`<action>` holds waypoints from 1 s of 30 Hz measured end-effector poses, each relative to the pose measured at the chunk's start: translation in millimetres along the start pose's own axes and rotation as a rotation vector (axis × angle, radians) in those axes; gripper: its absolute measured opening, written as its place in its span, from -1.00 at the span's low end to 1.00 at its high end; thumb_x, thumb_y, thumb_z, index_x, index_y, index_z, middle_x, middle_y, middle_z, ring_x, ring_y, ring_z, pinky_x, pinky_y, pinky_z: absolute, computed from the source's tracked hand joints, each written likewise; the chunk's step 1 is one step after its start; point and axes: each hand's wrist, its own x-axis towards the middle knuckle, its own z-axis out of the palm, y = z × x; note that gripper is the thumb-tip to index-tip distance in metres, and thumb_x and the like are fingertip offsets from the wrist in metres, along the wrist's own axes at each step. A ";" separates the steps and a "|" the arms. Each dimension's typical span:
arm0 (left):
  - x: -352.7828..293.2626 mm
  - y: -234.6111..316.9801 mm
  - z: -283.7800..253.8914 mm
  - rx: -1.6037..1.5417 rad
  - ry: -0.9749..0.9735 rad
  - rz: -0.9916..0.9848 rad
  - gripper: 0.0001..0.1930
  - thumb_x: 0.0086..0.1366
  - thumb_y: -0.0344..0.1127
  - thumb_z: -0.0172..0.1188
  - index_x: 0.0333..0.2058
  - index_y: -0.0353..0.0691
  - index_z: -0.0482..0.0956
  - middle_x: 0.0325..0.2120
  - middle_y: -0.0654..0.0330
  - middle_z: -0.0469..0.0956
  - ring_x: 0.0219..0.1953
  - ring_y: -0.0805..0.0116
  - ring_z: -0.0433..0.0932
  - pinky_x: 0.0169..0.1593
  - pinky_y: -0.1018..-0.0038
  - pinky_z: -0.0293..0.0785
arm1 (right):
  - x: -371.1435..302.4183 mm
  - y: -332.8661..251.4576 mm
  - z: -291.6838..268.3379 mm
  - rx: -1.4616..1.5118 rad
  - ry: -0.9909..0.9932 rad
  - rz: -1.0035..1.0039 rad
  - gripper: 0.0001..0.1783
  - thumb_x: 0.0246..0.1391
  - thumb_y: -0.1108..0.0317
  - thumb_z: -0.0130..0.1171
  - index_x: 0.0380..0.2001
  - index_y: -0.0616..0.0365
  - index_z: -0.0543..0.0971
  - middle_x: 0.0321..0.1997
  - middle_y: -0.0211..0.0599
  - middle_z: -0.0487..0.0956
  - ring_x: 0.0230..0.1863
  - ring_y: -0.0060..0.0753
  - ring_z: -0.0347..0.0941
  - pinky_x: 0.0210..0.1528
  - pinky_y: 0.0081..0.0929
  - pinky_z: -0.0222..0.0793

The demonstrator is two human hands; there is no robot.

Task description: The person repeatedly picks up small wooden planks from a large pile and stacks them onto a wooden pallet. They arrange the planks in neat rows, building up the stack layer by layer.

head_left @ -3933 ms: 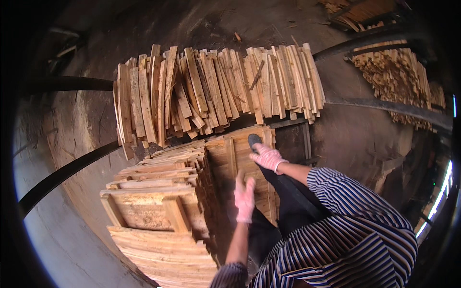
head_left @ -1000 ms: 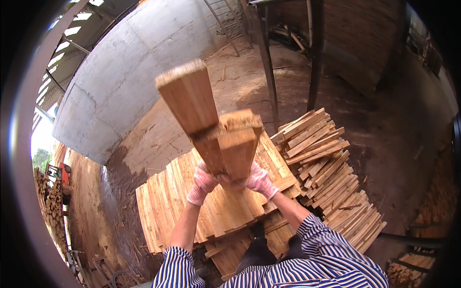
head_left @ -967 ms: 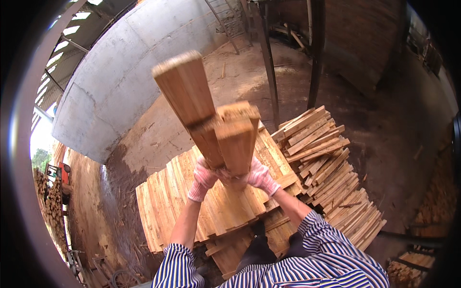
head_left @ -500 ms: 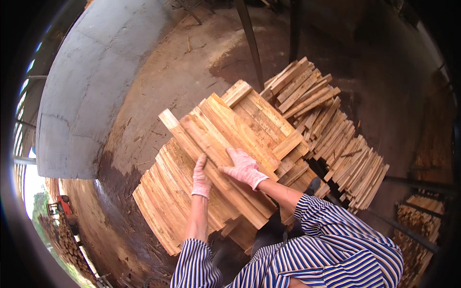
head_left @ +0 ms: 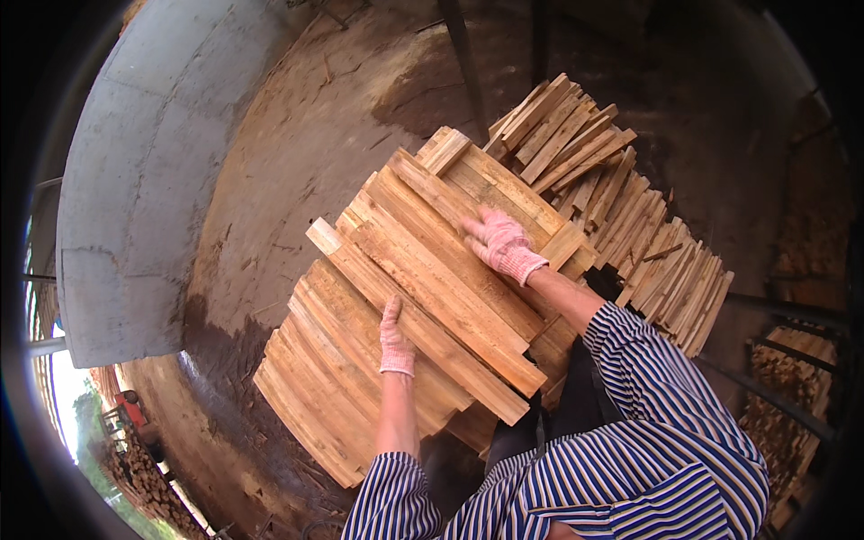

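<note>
**Left hand (head_left: 397, 342) and right hand (head_left: 504, 241) at a row of slats (head_left: 432, 263)**

The slats lie side by side, slanting from upper left to lower right, on top of a stack (head_left: 328, 364) of wood in front of the person. Both hands wear pale pink gloves and stand well apart. The left is at the row's left edge, against the outermost slat, thumb pointing up; its fingers are partly hidden, so whether it grips cannot be told. The right rests palm down near the row's right edge, its fingers spread and clasping nothing. Two crosspieces (head_left: 564, 245) show just beyond that edge — one at the far end, one nearer the person. To the right, a loose pile (head_left: 621, 200) of narrow sticks adjoins the stack. Also shown: a grey wall (head_left: 135, 198) at left, the brown floor (head_left: 288, 171), and — at lower left — a heap of logs (head_left: 153, 477).
</note>
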 end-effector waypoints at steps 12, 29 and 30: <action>1.1 8.1 -18.5 -0.260 -0.292 -0.154 -0.58 0.35 -0.20 0.24 0.12 -0.20 0.52 0.02 0.10 0.62 0.04 0.12 0.61 0.14 0.10 0.57 | -75.6 -103.0 34.5 0.333 -0.178 0.120 -0.02 0.05 -0.22 0.24 0.47 -0.16 0.15 0.36 0.29 0.25 0.37 0.15 0.24 0.33 -0.08 0.23; 39.3 -8.3 89.6 -0.282 -0.628 -0.314 -0.64 0.33 0.06 0.21 -0.25 -0.09 0.38 -0.41 0.27 0.26 -0.38 0.29 0.26 -0.25 0.28 0.28 | 39.4 58.2 3.3 0.152 0.106 0.168 -0.34 0.27 -0.19 -0.05 0.40 -0.35 0.32 0.33 -0.09 0.40 0.15 -0.04 0.48 0.04 -0.12 0.49; 32.4 -8.6 96.2 -0.205 -0.472 -0.266 -0.62 0.34 0.09 0.18 -0.35 -0.10 0.37 -0.49 0.30 0.19 -0.44 0.35 0.21 -0.32 0.36 0.21 | 33.5 53.8 14.5 0.289 0.032 0.177 -0.31 0.26 -0.19 -0.06 0.43 -0.36 0.26 0.44 -0.06 0.28 0.38 0.03 0.28 0.31 -0.10 0.28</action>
